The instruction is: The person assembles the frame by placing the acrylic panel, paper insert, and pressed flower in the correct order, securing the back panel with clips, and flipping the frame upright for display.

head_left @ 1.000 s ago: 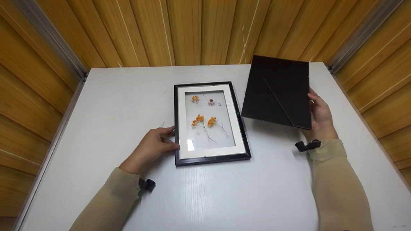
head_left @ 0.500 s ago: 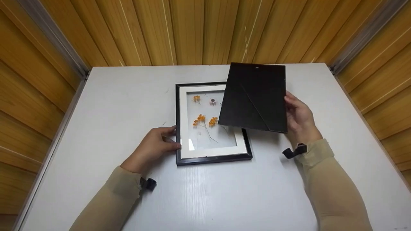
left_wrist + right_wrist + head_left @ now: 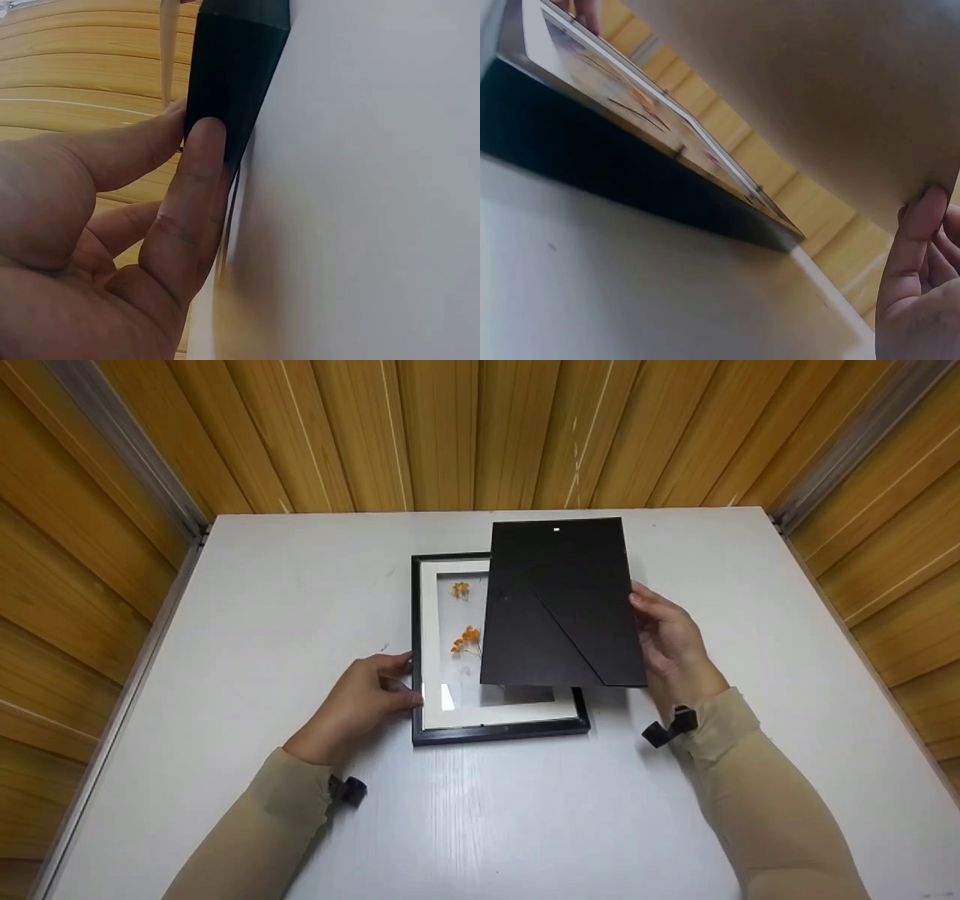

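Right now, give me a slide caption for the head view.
Left hand grips a picture frame; right hand holds a black panel partly over it.

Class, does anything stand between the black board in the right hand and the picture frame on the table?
Nothing visible does: in the right wrist view, an open gap separates the black board from the picture frame. The left hand grips the frame's left edge, clear of the board.

White tabletop (image 3: 480, 810), faintly wood-grained, with a black picture frame (image 3: 501, 733) flat on it.
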